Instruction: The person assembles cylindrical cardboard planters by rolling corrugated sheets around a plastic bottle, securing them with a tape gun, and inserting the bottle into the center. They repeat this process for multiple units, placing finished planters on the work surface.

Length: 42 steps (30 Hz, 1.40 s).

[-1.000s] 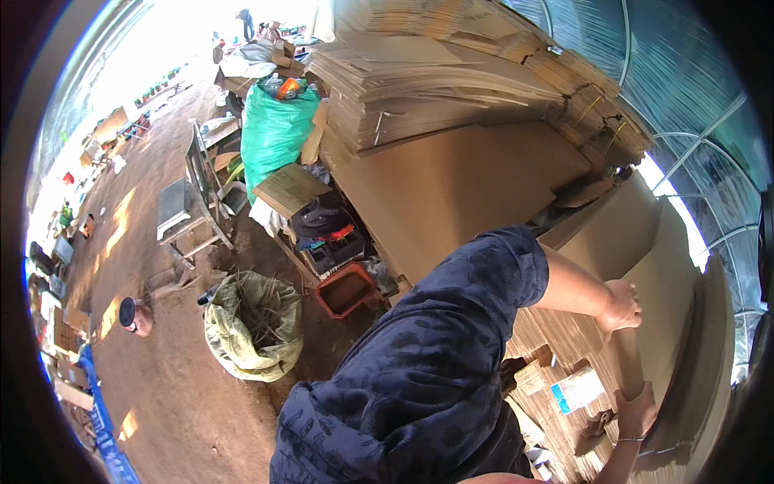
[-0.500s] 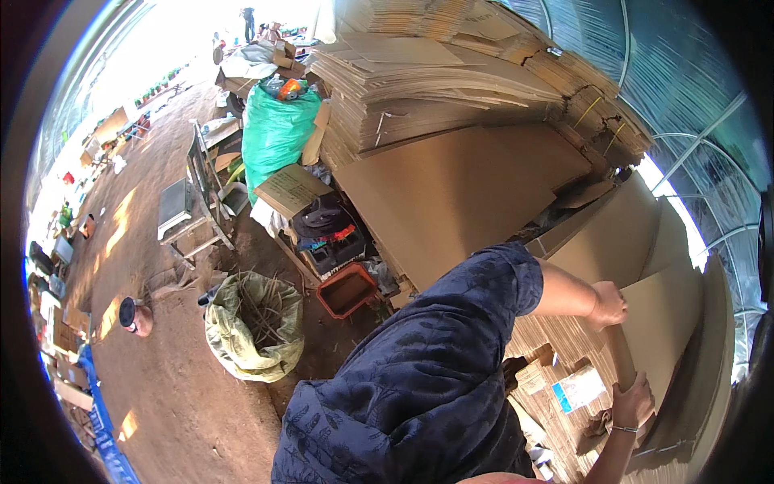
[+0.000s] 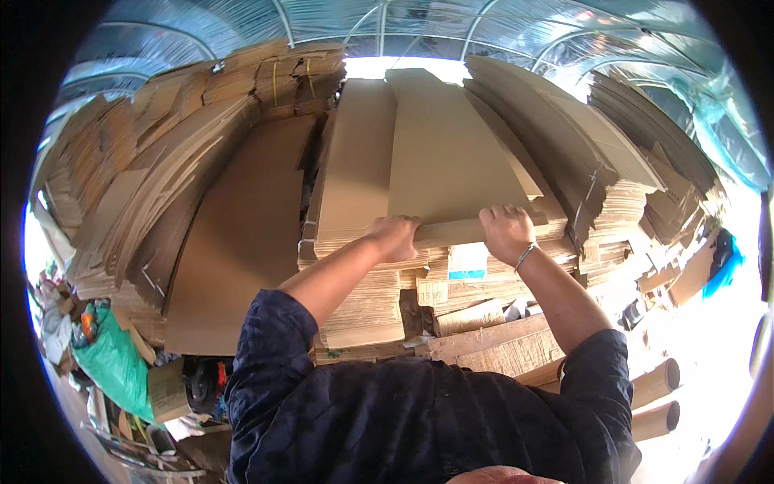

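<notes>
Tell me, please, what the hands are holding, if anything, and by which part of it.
The left hand and right hand hold a long, flat, light-brown cardboard sheet by its near edge, with a gap between them.

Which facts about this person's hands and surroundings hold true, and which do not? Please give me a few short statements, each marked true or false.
1. The left hand and right hand both grip the near edge of a cardboard sheet. True.
2. The wristband is on the left wrist. False: it is on the right wrist.
3. A green sack is at the lower left of the picture. True.
4. The sleeves are white. False: they are dark blue.
5. Two cardboard tubes show at the lower right. True.
</notes>
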Motion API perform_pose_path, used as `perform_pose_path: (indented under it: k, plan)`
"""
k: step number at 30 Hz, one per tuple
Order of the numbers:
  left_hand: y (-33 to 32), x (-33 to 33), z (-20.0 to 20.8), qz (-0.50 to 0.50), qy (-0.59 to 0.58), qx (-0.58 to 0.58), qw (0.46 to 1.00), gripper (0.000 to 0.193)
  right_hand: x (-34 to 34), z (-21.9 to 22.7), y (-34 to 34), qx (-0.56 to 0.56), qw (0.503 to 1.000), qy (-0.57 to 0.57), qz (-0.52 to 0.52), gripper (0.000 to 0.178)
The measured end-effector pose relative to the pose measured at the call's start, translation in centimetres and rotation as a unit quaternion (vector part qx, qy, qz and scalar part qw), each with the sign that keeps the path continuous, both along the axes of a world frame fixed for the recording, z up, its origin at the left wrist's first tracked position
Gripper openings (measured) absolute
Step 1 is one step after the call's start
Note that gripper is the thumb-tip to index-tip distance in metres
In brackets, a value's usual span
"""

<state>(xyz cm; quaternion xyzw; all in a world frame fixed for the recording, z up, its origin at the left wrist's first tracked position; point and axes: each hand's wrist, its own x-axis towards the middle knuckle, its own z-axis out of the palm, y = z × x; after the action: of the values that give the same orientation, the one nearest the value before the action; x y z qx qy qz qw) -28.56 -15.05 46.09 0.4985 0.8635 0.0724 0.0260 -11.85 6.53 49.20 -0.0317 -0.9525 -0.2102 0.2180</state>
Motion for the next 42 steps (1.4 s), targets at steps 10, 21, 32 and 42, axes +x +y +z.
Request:
perform_pose_path:
  k: [10, 21, 32, 42]
  plan:
    - [-2.0, 0.5, -1.1, -0.012, -0.036, 0.07, 0.997, 0.056, -0.5, -1.1, -0.6, -0.02, 0.998, -0.049, 0.026, 0.028]
    - [0.6, 2.1, -11.0, -0.023, 0.047, 0.363, 0.93, 0.049, 0.7, 0.1, -1.2, 0.146, 0.974, 0.103, 0.137, 0.009]
    - [8.7, 10.3, -9.7, -0.224, 0.21, 0.478, 0.823, 0.036, 13.3, 4.7, -4.0, 0.294, 0.949, 0.109, 0.025, 0.017]
    - [16.5, 15.7, -12.1, -0.286, -0.048, 0.43, 0.855, 0.052, 35.1, -1.6, -3.7, -0.042, 0.842, 0.333, -0.423, 0.04]
